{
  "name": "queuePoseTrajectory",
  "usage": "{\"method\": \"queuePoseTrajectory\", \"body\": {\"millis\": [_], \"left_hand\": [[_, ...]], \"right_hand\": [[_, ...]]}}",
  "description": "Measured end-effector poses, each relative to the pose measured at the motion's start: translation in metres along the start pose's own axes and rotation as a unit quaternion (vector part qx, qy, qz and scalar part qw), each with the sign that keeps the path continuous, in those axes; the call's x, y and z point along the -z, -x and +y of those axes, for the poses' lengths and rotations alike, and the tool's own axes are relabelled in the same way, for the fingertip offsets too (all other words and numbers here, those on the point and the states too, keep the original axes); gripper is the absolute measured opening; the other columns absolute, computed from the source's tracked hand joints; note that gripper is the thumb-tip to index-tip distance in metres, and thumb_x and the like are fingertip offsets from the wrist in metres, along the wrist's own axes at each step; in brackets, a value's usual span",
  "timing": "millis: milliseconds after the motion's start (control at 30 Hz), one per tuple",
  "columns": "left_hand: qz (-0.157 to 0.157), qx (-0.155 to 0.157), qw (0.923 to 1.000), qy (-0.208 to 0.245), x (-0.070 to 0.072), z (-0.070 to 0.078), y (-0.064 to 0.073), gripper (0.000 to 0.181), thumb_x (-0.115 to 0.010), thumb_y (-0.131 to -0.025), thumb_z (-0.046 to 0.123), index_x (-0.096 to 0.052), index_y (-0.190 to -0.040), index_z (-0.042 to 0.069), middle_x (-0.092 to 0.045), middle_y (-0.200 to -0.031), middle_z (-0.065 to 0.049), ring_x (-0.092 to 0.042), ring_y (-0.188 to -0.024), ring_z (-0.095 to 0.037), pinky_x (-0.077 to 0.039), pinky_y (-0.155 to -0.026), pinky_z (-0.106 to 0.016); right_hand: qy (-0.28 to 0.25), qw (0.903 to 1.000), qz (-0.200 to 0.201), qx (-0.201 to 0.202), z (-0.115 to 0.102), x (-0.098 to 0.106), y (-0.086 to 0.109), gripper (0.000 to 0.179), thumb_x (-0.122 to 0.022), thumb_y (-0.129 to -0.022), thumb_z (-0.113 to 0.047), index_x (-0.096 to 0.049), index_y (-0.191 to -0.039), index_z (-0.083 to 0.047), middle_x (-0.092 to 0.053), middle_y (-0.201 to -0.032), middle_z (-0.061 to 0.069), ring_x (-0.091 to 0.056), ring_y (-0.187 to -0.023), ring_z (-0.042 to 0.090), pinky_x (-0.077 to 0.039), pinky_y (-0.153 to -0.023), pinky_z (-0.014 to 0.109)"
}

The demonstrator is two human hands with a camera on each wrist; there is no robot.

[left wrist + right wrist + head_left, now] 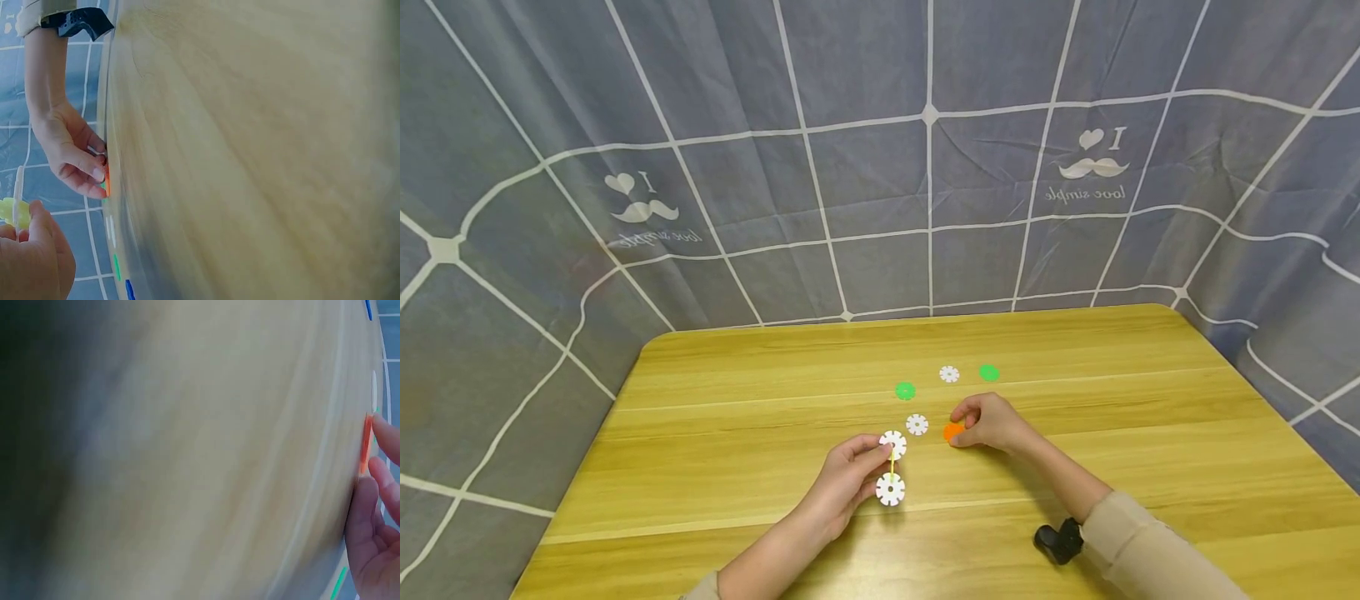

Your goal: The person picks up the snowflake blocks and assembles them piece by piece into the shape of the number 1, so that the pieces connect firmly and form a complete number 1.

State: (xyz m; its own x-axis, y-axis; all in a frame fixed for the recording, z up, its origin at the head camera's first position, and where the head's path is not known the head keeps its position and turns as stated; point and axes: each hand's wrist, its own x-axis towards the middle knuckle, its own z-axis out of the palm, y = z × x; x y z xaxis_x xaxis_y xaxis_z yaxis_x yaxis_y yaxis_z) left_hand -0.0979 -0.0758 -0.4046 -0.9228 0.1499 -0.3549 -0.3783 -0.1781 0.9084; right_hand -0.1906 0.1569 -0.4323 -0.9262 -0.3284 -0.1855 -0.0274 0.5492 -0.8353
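My left hand (pixel 846 482) pinches a joined piece of notched plastic discs above the table. It has two white discs (pixel 891 491) with a yellow disc (pixel 892 464) seen edge-on between them; the left wrist view shows the yellow disc (pixel 23 214) beside a white edge. On the tabletop, my right hand (pixel 994 423) has thumb and fingers at the edges of a flat orange disc (pixel 952 431). The right wrist view shows fingertips against that orange disc (pixel 366 445), low at the wood surface. My left fingers are partly hidden behind the joined discs.
Loose discs lie beyond the hands: a white one (pixel 917 425), a green one (pixel 905 391), another white one (pixel 949 374) and another green one (pixel 988 372). A blue piece (pixel 129 289) shows in the left wrist view. A grey curtain (pixel 880 192) hangs behind the wooden table (pixel 737 375).
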Motion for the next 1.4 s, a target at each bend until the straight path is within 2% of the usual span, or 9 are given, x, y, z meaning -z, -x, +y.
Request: {"method": "queuePoseTrajectory", "body": {"millis": [167, 467, 700, 867, 1000, 1233, 1400], "left_hand": [[0.002, -0.002, 1.0, 0.007, 0.0, -0.001, 0.0, 0.016, -0.061, -0.09, 0.015, -0.058, -0.101, 0.003, -0.056, -0.087, 0.001, -0.054, -0.08, -0.01, -0.047, -0.064, -0.017], [0.001, -0.002, 1.0, 0.006, 0.0, 0.0, 0.0, 0.016, -0.061, -0.09, 0.016, -0.059, -0.101, 0.004, -0.056, -0.087, 0.002, -0.054, -0.08, -0.01, -0.046, -0.064, -0.017], [-0.003, 0.003, 1.0, -0.005, 0.0, 0.0, 0.0, 0.018, -0.061, -0.09, 0.019, -0.059, -0.101, 0.005, -0.056, -0.088, 0.002, -0.054, -0.081, -0.01, -0.044, -0.063, -0.016], [-0.003, 0.002, 1.0, -0.006, 0.0, -0.001, 0.001, 0.02, -0.061, -0.09, 0.019, -0.058, -0.103, 0.004, -0.055, -0.088, 0.002, -0.055, -0.082, -0.01, -0.044, -0.063, -0.016], [-0.003, 0.0, 1.0, -0.002, -0.002, -0.001, 0.001, 0.02, -0.06, -0.091, 0.018, -0.058, -0.103, 0.003, -0.056, -0.089, 0.002, -0.055, -0.082, -0.01, -0.046, -0.066, -0.017], [-0.004, -0.002, 1.0, -0.005, -0.005, 0.0, 0.001, 0.02, -0.06, -0.091, 0.018, -0.057, -0.104, 0.002, -0.056, -0.089, 0.002, -0.054, -0.082, -0.011, -0.045, -0.065, -0.017], [-0.007, -0.001, 0.9999, -0.009, -0.007, 0.0, 0.001, 0.024, -0.06, -0.091, 0.017, -0.056, -0.107, 0.0, -0.056, -0.092, 0.0, -0.055, -0.083, -0.011, -0.047, -0.067, -0.019]], "right_hand": [[0.038, 0.9993, 0.007, -0.003, -0.004, -0.003, -0.002, 0.028, -0.082, -0.065, -0.002, -0.063, -0.085, -0.001, -0.046, -0.066, 0.002, -0.04, -0.06, 0.014, -0.034, -0.051, 0.022], [0.034, 0.9994, 0.004, 0.008, -0.004, -0.002, -0.002, 0.028, -0.081, -0.065, 0.001, -0.059, -0.083, 0.0, -0.047, -0.067, 0.002, -0.042, -0.062, 0.014, -0.036, -0.053, 0.023], [-0.018, 0.9991, -0.035, 0.016, 0.0, 0.006, -0.002, 0.019, -0.072, -0.073, 0.009, -0.059, -0.086, 0.005, -0.05, -0.066, 0.003, -0.047, -0.059, 0.012, -0.044, -0.051, 0.02], [-0.056, 0.9965, -0.061, 0.005, 0.003, 0.01, -0.001, 0.019, -0.07, -0.077, 0.007, -0.061, -0.094, 0.008, -0.053, -0.066, 0.004, -0.052, -0.056, 0.012, -0.05, -0.053, 0.025], [-0.078, 0.9947, -0.067, 0.001, 0.001, 0.012, -0.001, 0.019, -0.069, -0.079, 0.006, -0.061, -0.096, 0.01, -0.055, -0.065, 0.003, -0.052, -0.054, 0.012, -0.049, -0.052, 0.024], [-0.094, 0.992, -0.077, 0.032, -0.007, 0.016, -0.001, 0.018, -0.066, -0.081, 0.006, -0.059, -0.097, 0.01, -0.053, -0.062, 0.002, -0.048, -0.054, 0.014, -0.045, -0.052, 0.023], [-0.097, 0.9911, -0.076, 0.051, -0.013, 0.016, -0.001, 0.018, -0.062, -0.085, 0.006, -0.06, -0.101, 0.012, -0.056, -0.065, 0.004, -0.052, -0.057, 0.014, -0.05, -0.055, 0.025]]}}
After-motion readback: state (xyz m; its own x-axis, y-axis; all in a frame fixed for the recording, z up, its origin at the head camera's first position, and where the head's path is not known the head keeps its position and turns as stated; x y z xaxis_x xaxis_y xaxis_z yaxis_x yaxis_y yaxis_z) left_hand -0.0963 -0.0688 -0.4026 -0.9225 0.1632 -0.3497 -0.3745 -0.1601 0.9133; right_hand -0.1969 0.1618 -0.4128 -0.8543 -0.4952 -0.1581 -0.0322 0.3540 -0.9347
